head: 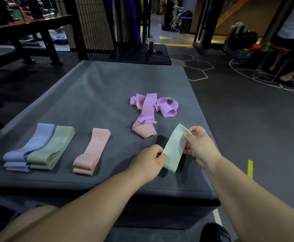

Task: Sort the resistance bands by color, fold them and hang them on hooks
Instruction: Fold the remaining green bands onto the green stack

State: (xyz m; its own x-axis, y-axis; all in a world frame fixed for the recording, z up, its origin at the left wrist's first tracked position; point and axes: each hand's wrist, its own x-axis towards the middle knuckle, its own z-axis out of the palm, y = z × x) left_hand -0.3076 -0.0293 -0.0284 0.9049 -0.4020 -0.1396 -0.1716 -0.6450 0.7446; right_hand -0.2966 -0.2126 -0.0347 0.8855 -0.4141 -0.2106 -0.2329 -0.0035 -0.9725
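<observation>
Pinching green band, left hand at eight o'clock, right hand at two, likely squaring for folding

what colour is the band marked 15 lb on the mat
Peach pink. The band marked 15 lb shows clearly in the head view, folded on the grey mat.

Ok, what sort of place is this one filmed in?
Probably a gym: resistance bands marked in pounds on a padded grey platform, a black bench at far left, and hexagon lines painted on the dark floor.
</observation>
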